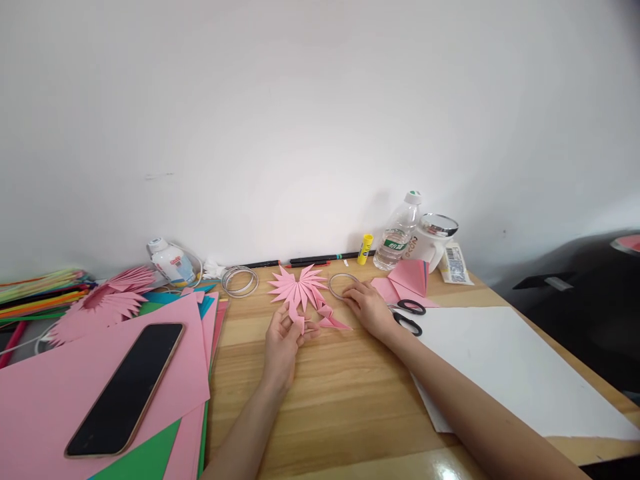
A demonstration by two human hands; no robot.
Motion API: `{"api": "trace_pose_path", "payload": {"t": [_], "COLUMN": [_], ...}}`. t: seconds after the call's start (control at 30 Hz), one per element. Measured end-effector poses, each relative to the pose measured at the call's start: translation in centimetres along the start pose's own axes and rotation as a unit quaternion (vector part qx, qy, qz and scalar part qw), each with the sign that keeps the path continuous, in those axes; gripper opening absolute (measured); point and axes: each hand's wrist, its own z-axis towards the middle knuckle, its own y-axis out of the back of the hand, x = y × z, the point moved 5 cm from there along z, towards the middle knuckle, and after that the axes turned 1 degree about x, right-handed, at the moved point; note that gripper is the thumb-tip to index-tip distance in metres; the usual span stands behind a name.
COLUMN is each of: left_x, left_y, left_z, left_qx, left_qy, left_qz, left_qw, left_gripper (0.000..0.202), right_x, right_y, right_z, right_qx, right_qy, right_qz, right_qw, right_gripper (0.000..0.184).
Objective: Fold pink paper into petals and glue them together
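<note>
My left hand [287, 337] pinches a small folded piece of pink paper [297, 319] just in front of a pink pleated paper fan shape [297, 288] with pointed tips. More folded pink pieces [331, 318] lie to the right of that hand. My right hand [369, 305] rests on the table, its fingers curled at the right side of a thin roll of tape [338, 276]; they look closed on its rim. Close to the right wrist are the black handles of scissors [409, 325], whose blades are mostly hidden.
Pink sheets [190, 340] and a phone [127, 390] lie at left, near pleated pink paper [100, 303]. Two tape rolls [240, 283], a glue stick [365, 249], a water bottle [399, 233] and a mug [431, 241] stand along the wall. White board [505, 373] covers the right.
</note>
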Motion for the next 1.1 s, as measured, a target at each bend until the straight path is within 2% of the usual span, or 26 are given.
{"api": "trace_pose_path", "payload": {"t": [0.13,0.27,0.4,0.5,0.57,0.63,0.8,0.97,1.1], "left_x": [-0.1,-0.3,-0.3,-0.1,0.1,0.1,-0.3,-0.4,0.0], "left_y": [-0.1,0.3,0.3,0.3,0.5,0.6,0.5,0.4,0.5], "left_z": [0.0,0.1,0.1,0.1,0.1,0.2,0.0,-0.1,0.2], "left_qx": [0.006,-0.009,-0.016,-0.011,-0.012,-0.015,-0.017,-0.01,-0.001], "left_qy": [-0.015,-0.034,-0.035,-0.027,-0.014,-0.005,-0.008,-0.007,0.006], "left_qz": [0.011,0.034,0.042,0.042,0.048,0.053,0.05,0.026,-0.007], "left_qw": [1.0,0.999,0.998,0.999,0.999,0.998,0.999,1.0,1.0], "left_gripper": [0.052,0.035,0.027,0.03,0.034,0.038,0.038,0.036,0.035], "right_x": [-0.3,0.3,1.2,1.4,1.3,0.9,-1.0,-1.6,-2.4], "right_y": [0.8,2.3,2.0,1.3,1.1,1.2,1.8,1.6,2.6], "right_z": [-0.3,-0.7,-0.4,-0.3,-0.3,-0.3,-0.7,-0.8,0.8], "right_qx": [-0.045,-0.098,-0.045,-0.02,-0.032,-0.053,-0.129,-0.141,-0.153], "right_qy": [-0.053,-0.067,-0.007,0.036,0.04,0.017,-0.097,-0.108,-0.121], "right_qz": [0.034,0.111,0.073,0.061,0.073,0.088,0.106,0.11,0.083], "right_qw": [0.997,0.987,0.996,0.997,0.996,0.995,0.981,0.978,0.977], "right_gripper": [0.022,0.028,0.04,0.032,0.026,0.024,0.023,0.023,0.024]}}
